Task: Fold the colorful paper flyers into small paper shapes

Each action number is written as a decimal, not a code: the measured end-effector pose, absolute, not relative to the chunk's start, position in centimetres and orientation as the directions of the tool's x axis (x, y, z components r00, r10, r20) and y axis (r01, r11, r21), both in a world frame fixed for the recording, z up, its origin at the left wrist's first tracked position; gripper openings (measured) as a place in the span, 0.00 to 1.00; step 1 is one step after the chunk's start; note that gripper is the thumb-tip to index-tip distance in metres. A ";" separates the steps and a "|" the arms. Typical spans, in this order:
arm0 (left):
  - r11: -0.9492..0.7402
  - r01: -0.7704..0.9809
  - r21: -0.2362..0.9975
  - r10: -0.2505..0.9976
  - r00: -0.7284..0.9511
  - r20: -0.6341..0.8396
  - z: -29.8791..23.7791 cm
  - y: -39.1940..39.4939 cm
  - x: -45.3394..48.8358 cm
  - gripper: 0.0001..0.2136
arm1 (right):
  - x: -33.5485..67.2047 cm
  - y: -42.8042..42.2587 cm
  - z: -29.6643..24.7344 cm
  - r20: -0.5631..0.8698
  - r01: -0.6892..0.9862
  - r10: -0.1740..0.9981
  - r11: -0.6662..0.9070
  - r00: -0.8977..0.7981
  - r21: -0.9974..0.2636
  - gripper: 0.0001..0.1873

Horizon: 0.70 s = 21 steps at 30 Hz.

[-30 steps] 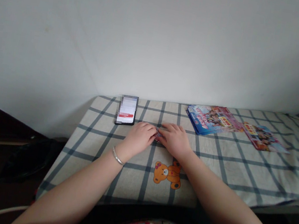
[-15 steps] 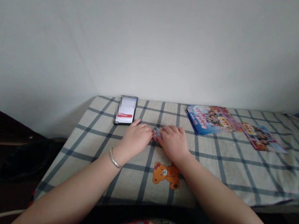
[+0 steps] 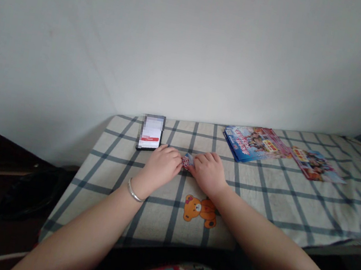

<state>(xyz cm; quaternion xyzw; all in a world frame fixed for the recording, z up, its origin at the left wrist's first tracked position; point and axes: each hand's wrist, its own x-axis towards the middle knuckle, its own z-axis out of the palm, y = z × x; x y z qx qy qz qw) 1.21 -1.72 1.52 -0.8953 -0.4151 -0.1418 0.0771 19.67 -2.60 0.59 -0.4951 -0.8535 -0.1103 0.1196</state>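
Note:
Between my two hands, low over the checked tablecloth, is a small folded paper (image 3: 187, 161) printed in blue, red and white, like the leaflets at the right. My left hand (image 3: 163, 164), with a silver bangle on its wrist, pinches the paper's left end. The right end is pinched by my right hand (image 3: 209, 170). Fingers of both hands curl down, so much of the paper is hidden. A phone (image 3: 151, 133) with a lit screen lies just beyond my left hand.
A stack of colourful leaflets (image 3: 251, 144) lies at the back right, and another leaflet (image 3: 318, 166) is beside it. The checked tablecloth (image 3: 153, 222) bears an orange bear picture (image 3: 200, 211). Behind stands a white wall (image 3: 194, 50). A black plastic bag (image 3: 34, 194) is at the lower left.
My left hand has shifted slightly left, and a little more of the folded paper shows between my hands. My right hand has hardly moved.

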 end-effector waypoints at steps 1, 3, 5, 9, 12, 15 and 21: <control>-0.623 0.782 -0.003 0.735 0.587 0.339 1.2 -1.7 1.3 0.08 | 19.8 -2.4 0.5 0.311 0.870 0.821 0.491 -0.479 0.045 0.14; -0.600 0.799 0.044 0.747 0.540 0.389 0.4 -1.7 1.6 0.10 | 20.1 -2.1 0.3 0.311 0.874 0.833 0.486 -0.458 -0.015 0.14; -0.576 0.813 0.087 0.763 0.496 0.415 -0.3 -1.6 1.7 0.15 | 20.3 -1.9 0.0 0.318 0.880 0.847 0.470 -0.427 -0.069 0.14; -0.603 0.778 0.177 0.769 0.507 0.388 -1.0 -0.9 1.5 0.16 | 20.5 -1.6 -0.2 0.327 0.866 0.847 0.482 -0.420 -0.135 0.14; -0.606 0.712 0.355 0.788 0.472 0.396 -1.0 -0.2 1.1 0.14 | 20.6 -1.6 -0.3 0.337 0.854 0.849 0.484 -0.407 -0.189 0.16; -0.544 0.590 0.597 0.839 0.400 0.369 -1.1 0.0 0.9 0.13 | 20.7 -1.5 -0.4 0.343 0.840 0.849 0.491 -0.402 -0.231 0.18; -0.553 0.514 0.656 0.831 0.391 0.396 -0.7 -0.6 1.1 0.10 | 21.0 -1.1 -0.1 0.337 0.812 0.846 0.509 -0.413 -0.285 0.11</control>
